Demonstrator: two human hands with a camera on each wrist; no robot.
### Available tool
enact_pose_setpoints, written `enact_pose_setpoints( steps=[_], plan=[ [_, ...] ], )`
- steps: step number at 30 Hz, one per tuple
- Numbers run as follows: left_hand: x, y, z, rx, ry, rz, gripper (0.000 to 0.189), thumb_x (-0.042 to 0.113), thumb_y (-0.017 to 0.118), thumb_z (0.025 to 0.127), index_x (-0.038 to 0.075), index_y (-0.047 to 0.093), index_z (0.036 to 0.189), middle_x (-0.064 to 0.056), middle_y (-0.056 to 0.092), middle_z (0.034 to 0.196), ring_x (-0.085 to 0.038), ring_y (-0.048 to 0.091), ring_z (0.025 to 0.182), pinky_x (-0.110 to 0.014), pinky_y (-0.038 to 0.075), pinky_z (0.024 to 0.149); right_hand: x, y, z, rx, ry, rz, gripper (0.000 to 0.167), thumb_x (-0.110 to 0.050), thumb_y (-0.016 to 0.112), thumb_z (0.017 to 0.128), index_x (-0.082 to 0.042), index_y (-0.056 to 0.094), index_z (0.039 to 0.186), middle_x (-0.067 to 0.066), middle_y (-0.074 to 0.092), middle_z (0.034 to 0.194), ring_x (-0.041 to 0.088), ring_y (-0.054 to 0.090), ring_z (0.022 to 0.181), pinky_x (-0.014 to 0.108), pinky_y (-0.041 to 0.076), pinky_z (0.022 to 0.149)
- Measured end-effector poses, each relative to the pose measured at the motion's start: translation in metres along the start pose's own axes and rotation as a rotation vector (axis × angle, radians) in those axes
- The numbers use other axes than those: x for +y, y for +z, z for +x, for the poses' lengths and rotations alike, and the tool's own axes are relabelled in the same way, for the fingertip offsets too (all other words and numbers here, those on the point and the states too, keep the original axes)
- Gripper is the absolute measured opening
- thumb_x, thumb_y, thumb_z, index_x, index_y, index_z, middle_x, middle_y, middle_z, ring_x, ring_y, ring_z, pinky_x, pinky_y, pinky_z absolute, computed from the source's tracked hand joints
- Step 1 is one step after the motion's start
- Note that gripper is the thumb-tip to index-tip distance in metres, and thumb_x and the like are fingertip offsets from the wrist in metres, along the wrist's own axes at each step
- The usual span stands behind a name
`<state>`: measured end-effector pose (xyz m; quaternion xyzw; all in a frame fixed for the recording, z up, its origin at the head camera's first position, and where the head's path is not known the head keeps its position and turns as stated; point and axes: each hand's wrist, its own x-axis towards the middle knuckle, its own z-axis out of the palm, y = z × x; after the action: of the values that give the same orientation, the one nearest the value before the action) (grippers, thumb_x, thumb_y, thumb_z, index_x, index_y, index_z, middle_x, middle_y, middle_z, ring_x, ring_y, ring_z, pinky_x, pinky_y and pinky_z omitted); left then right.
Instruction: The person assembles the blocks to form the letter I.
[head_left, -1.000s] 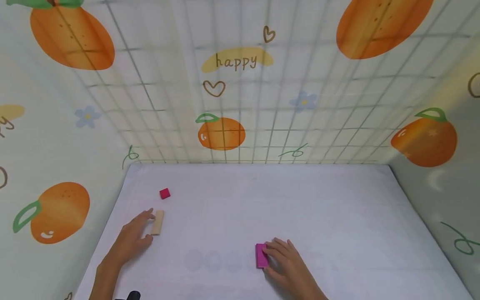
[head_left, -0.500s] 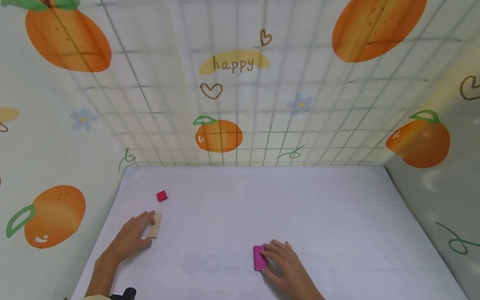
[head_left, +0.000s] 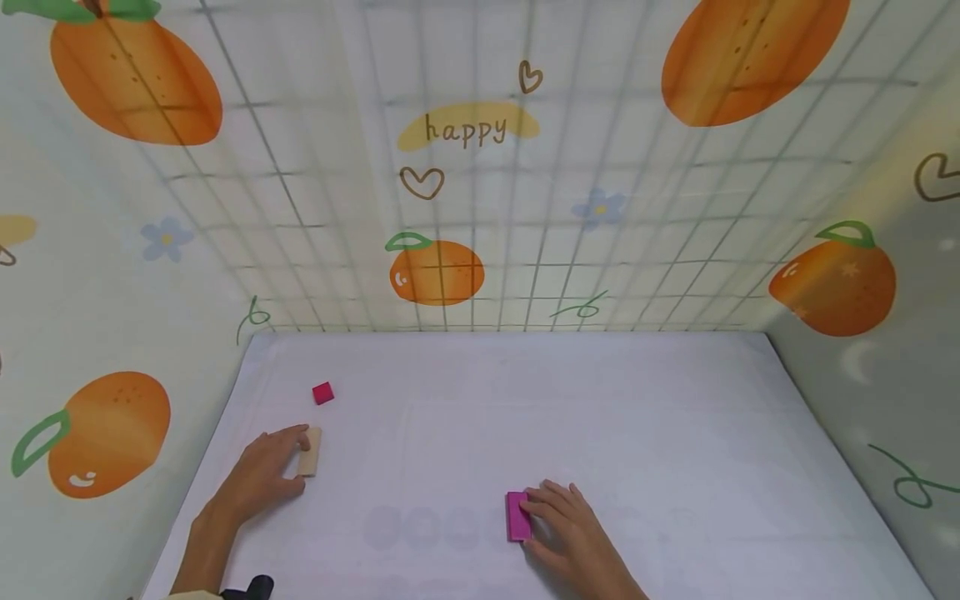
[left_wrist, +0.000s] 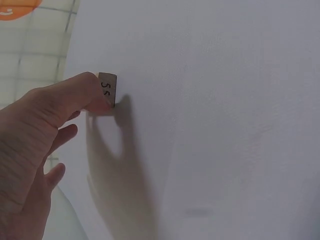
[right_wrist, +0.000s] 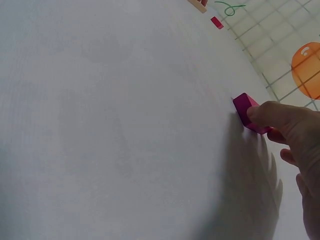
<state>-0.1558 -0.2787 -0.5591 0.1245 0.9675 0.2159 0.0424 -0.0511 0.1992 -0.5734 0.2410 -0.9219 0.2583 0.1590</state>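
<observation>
At the left of the head view, my left hand point(head_left: 262, 472) pinches a pale wooden block point(head_left: 310, 454), thumb at its near end and fingers over its far part. Dark figures like 5s are printed on the wooden block's end point(left_wrist: 109, 82) in the left wrist view, partly covered by the thumb. Right of centre, my right hand point(head_left: 572, 527) grips a magenta rectangular block point(head_left: 517, 517) from its right side. In the right wrist view the thumb presses the magenta block's near face point(right_wrist: 243, 109); the other fingers are mostly behind. Both blocks are on the white tabletop.
A small red block point(head_left: 323, 393) lies beyond the wooden block. The white tabletop point(head_left: 637, 433) runs back to a fabric wall point(head_left: 510, 242) printed with oranges and a grid. Similar printed walls stand at both sides. A black object point(head_left: 260, 587) shows at the bottom edge.
The head view has shifted slightly. My left fingers have moved from beside the wooden block onto it, closing on its ends. My right hand keeps its hold on the magenta block.
</observation>
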Motion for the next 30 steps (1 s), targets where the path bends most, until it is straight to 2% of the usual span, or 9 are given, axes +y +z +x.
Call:
enact_pose_setpoints(
  steps=[3, 8, 15, 25, 30],
  plan=[
    [0.002, 0.001, 0.000, 0.007, -0.011, 0.013, 0.042, 0.016, 0.081, 0.076, 0.015, 0.061, 0.112, -0.013, 0.055, 0.141, -0.035, 0.047, 0.131, -0.061, 0.031, 0.109, 0.001, 0.000, -0.001, 0.009, -0.005, 0.005, 0.046, -0.018, 0.089, 0.070, -0.013, 0.073, 0.113, 0.002, 0.068, 0.122, 0.029, 0.058, 0.121, 0.026, 0.008, 0.119],
    [0.007, 0.006, 0.001, 0.034, 0.008, 0.030, 0.038, 0.019, 0.081, 0.075, 0.017, 0.063, 0.109, -0.012, 0.057, 0.139, -0.035, 0.048, 0.128, -0.061, 0.036, 0.105, 0.002, 0.002, -0.002, 0.019, -0.013, 0.001, 0.045, -0.018, 0.088, 0.070, -0.013, 0.073, 0.112, 0.002, 0.068, 0.122, 0.030, 0.059, 0.120, 0.027, 0.009, 0.119],
    [0.022, 0.010, 0.010, 0.076, 0.089, 0.026, 0.036, 0.023, 0.083, 0.073, 0.022, 0.061, 0.102, -0.007, 0.059, 0.137, -0.031, 0.051, 0.126, -0.060, 0.035, 0.106, 0.002, 0.001, -0.003, -0.004, 0.004, -0.006, 0.045, -0.020, 0.088, 0.071, -0.014, 0.073, 0.113, 0.000, 0.068, 0.122, 0.029, 0.059, 0.121, 0.024, 0.007, 0.119],
    [0.066, 0.009, 0.033, 0.107, 0.231, 0.031, 0.038, 0.026, 0.085, 0.072, 0.024, 0.061, 0.101, -0.004, 0.060, 0.136, -0.028, 0.053, 0.124, -0.057, 0.040, 0.103, 0.001, -0.001, -0.001, 0.006, -0.007, -0.006, 0.044, -0.020, 0.088, 0.071, -0.013, 0.073, 0.112, 0.001, 0.068, 0.122, 0.029, 0.058, 0.121, 0.036, 0.018, 0.119],
    [0.091, 0.012, 0.043, 0.071, 0.248, 0.044, 0.036, 0.029, 0.084, 0.073, 0.025, 0.061, 0.101, -0.003, 0.058, 0.138, -0.026, 0.053, 0.125, -0.054, 0.042, 0.102, 0.000, -0.001, 0.000, 0.002, -0.006, -0.025, 0.044, -0.020, 0.089, 0.070, -0.014, 0.074, 0.110, 0.000, 0.068, 0.121, 0.028, 0.059, 0.120, 0.054, 0.035, 0.107]
  ],
)
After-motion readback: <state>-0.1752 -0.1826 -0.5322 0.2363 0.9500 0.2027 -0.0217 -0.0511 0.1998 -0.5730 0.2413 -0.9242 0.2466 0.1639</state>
